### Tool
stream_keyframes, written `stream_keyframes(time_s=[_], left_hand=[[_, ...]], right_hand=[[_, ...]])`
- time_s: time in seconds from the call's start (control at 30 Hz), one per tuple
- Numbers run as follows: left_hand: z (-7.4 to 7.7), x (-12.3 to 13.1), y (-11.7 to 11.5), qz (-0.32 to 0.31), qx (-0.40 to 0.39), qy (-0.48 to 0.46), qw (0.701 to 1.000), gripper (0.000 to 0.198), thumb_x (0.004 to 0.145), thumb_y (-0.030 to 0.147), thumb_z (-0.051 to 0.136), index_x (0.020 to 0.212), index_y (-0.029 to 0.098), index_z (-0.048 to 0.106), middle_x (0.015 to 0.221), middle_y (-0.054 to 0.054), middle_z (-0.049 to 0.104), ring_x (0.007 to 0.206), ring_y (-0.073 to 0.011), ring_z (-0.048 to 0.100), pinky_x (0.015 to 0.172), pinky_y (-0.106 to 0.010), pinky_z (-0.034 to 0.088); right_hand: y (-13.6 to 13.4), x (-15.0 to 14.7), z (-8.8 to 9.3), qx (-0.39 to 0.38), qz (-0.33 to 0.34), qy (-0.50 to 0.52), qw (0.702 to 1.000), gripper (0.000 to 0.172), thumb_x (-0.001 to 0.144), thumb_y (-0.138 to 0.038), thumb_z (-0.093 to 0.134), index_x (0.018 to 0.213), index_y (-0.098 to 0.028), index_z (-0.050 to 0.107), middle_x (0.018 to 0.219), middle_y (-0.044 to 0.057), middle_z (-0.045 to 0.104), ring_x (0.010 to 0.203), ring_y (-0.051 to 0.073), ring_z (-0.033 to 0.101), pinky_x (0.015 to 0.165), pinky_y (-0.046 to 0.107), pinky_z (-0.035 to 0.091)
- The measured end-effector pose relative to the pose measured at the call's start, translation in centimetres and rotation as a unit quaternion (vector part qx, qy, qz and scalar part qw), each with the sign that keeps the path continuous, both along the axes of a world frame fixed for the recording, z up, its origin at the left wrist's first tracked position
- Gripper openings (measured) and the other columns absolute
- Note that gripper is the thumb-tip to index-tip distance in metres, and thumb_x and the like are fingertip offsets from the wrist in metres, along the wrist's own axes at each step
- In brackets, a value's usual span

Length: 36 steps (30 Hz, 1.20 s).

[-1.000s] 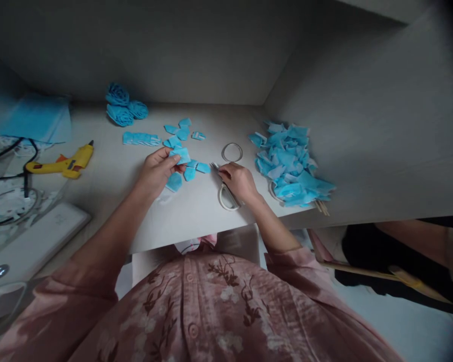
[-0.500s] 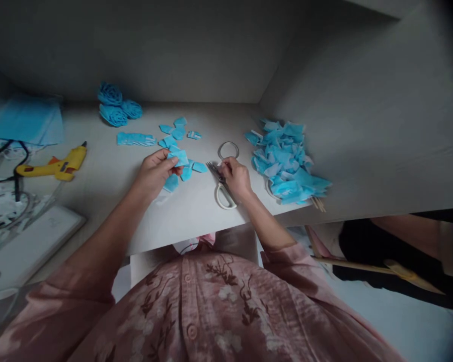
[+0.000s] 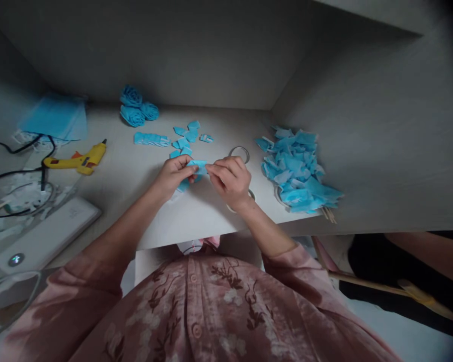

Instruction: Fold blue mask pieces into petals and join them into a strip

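Both my hands meet over the middle of the white desk (image 3: 128, 176). My left hand (image 3: 173, 176) and my right hand (image 3: 230, 180) each pinch an end of a small blue fabric piece (image 3: 198, 165) held between them. Several more cut blue pieces (image 3: 186, 134) lie just beyond my fingers. The white handle of the scissors (image 3: 251, 193) peeks out from under my right hand, the blades hidden. A thin ring (image 3: 239, 152) lies just past my right hand.
A big heap of blue scraps (image 3: 298, 168) sits at the right with wooden sticks (image 3: 329, 214) under it. Blue fabric roses (image 3: 136, 108) stand at the back. At the left are a yellow glue gun (image 3: 79, 161), blue sheets (image 3: 56, 118), black cables and a white device (image 3: 49, 234).
My right hand left the scissors on the desk and moved left to join my left hand on the blue piece. The camera view shifted slightly.
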<state>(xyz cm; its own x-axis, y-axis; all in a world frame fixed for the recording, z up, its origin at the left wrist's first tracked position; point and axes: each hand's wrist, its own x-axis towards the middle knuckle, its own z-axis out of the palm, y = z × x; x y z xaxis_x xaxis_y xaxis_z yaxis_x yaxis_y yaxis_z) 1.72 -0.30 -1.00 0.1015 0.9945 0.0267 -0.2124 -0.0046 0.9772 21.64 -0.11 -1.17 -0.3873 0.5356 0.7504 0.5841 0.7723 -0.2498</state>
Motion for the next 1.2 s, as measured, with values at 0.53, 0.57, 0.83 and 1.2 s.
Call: stream_keyframes(time_s=[0.53, 0.57, 0.83, 1.2], left_hand=[[0.9, 0.2, -0.3, -0.011, -0.003, 0.015, 1.0, 0.024, 0.064, 0.034, 0.08, 0.068, 0.018, 0.064, 0.058, 0.003, 0.061, 0.053, -0.0094, 0.055, 0.056, -0.023, 0.045], [0.8, 0.2, -0.3, -0.01, -0.004, 0.014, 1.0, 0.024, 0.064, 0.034, 0.08, 0.069, 0.018, 0.064, 0.058, 0.003, 0.061, 0.053, -0.0094, 0.055, 0.056, -0.023, 0.045], [0.3, 0.0, 0.0, -0.003, -0.008, 0.006, 1.0, 0.024, 0.064, 0.035, 0.081, 0.071, 0.017, 0.066, 0.061, 0.002, 0.063, 0.054, -0.0095, 0.056, 0.056, -0.022, 0.045], [1.2, 0.0, -0.3, -0.024, 0.005, 0.077, 0.997, 0.023, 0.067, 0.036, 0.078, 0.07, 0.019, 0.062, 0.059, 0.003, 0.06, 0.054, -0.0096, 0.051, 0.056, -0.023, 0.041]], right_hand=[[0.8, -0.3, -0.2, 0.165, -0.002, -0.044, 0.985, 0.019, 0.107, -0.015, 0.061, 0.097, -0.025, 0.074, 0.09, 0.003, 0.072, 0.087, 0.017, 0.062, 0.076, 0.032, 0.045], [0.7, -0.3, -0.2, 0.16, -0.006, -0.052, 0.986, 0.021, 0.107, -0.015, 0.06, 0.096, -0.025, 0.075, 0.09, 0.003, 0.072, 0.088, 0.017, 0.062, 0.076, 0.032, 0.045], [0.6, 0.1, 0.8, 0.043, 0.035, -0.118, 0.992, 0.029, 0.109, -0.026, 0.053, 0.107, -0.024, 0.081, 0.1, 0.008, 0.076, 0.098, 0.022, 0.063, 0.081, 0.036, 0.047], [2.2, 1.2, 2.8, -0.3, 0.134, 0.045, 0.944, 0.052, 0.104, -0.05, 0.059, 0.149, -0.024, 0.062, 0.133, 0.011, 0.074, 0.12, 0.025, 0.069, 0.104, 0.043, 0.056]])
